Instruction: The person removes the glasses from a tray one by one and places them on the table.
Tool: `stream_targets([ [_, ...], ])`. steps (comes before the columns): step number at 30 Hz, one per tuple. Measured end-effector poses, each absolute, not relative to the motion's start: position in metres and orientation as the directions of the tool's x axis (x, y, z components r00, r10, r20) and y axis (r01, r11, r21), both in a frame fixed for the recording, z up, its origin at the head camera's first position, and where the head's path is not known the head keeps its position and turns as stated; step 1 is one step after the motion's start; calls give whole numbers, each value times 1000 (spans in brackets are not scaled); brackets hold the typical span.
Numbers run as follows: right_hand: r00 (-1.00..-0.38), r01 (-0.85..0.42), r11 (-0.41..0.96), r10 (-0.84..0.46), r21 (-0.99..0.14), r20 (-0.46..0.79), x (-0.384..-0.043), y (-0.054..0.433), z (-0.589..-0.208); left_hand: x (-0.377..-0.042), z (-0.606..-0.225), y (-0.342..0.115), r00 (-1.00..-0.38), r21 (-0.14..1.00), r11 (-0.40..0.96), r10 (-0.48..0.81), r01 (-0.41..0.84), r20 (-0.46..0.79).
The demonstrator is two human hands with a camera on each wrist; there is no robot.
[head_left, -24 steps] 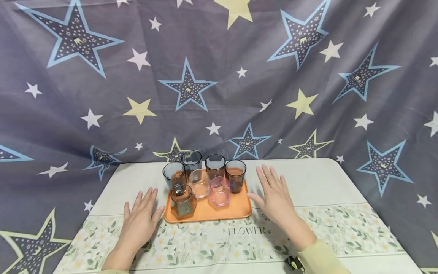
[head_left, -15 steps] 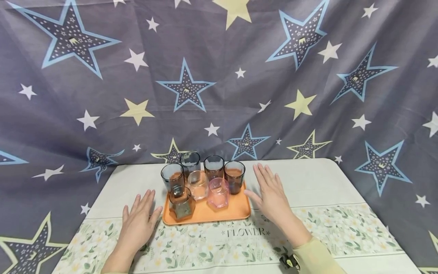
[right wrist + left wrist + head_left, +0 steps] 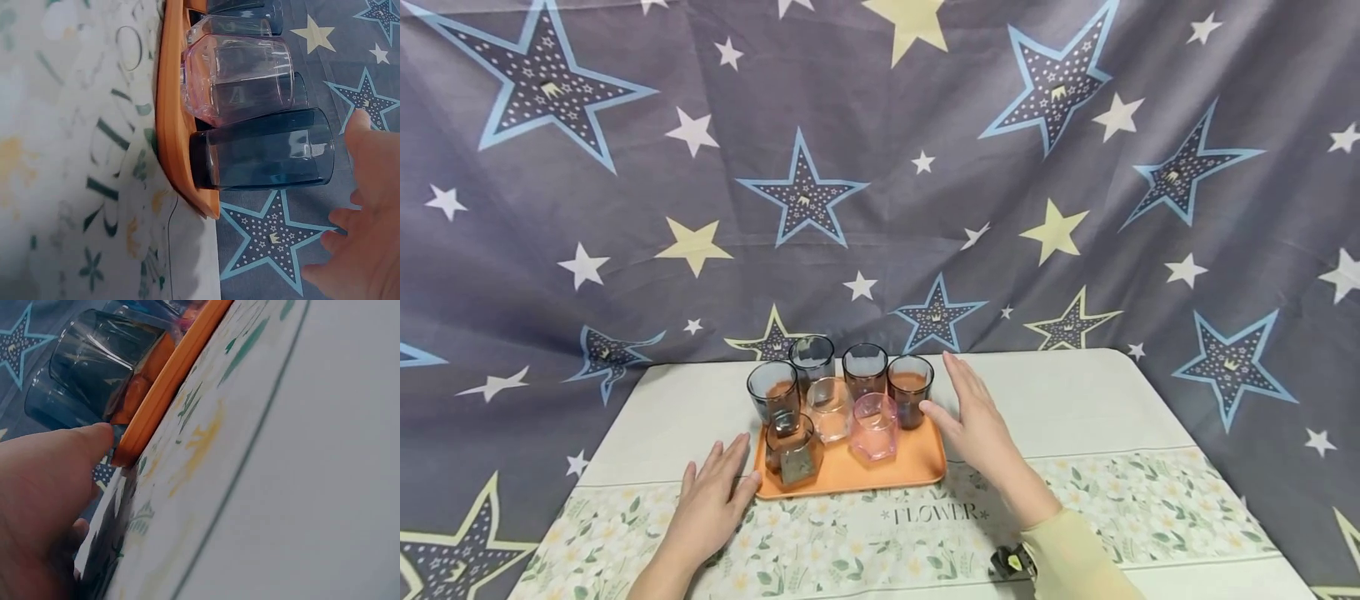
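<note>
Head view, and there's the orange tray (image 3: 913, 468) on the floral tablecloth (image 3: 850, 554), carrying seven glasses (image 3: 829, 414) before a starry curtain (image 3: 880, 108). The left hand (image 3: 711, 504) lies just at its left edge, fingers extended, gripping nothing. Opposite, the right hand (image 3: 979, 427) is beside the dark glass (image 3: 909, 390) at the tray's right end, thumb spread from the fingers, nothing in hold.

Over to the left wrist: thumb right up at the tray's corner, contact too close to call, other fingers mostly hidden.

And the right wrist: the dark glass stands next to the pink glass (image 3: 244, 78), a gap between its rim and the thumb.
</note>
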State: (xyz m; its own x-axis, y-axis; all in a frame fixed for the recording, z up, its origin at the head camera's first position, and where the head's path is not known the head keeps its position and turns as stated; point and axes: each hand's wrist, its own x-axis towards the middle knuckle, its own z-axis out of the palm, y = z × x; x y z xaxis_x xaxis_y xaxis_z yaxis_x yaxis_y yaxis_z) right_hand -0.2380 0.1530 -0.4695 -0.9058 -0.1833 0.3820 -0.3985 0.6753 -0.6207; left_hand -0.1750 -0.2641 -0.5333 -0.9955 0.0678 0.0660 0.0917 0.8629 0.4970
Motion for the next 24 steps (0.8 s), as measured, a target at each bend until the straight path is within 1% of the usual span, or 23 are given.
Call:
stream_targets([
  [4,-921,-372,648,-170,-664,351,-244,150,-469,-174,-537,-263,-996,477,874,80,91,44],
  [8,-928,-362,631,-172,-686,332,-249,147,-469,-172,-537,-263,-996,454,886,75,92,56],
  [12,-944,-326,615,-171,-718,283,-254,145,-467,-172,-536,-261,-996,449,889,65,85,60],
  [18,-964,-259,556,-203,-790,173,-262,144,-467,-174,-536,-259,-999,451,892,37,34,2],
  [24,-960,-249,488,-239,-837,147,-273,140,-469,-176,-537,-260,-999,460,888,31,21,-13],
])
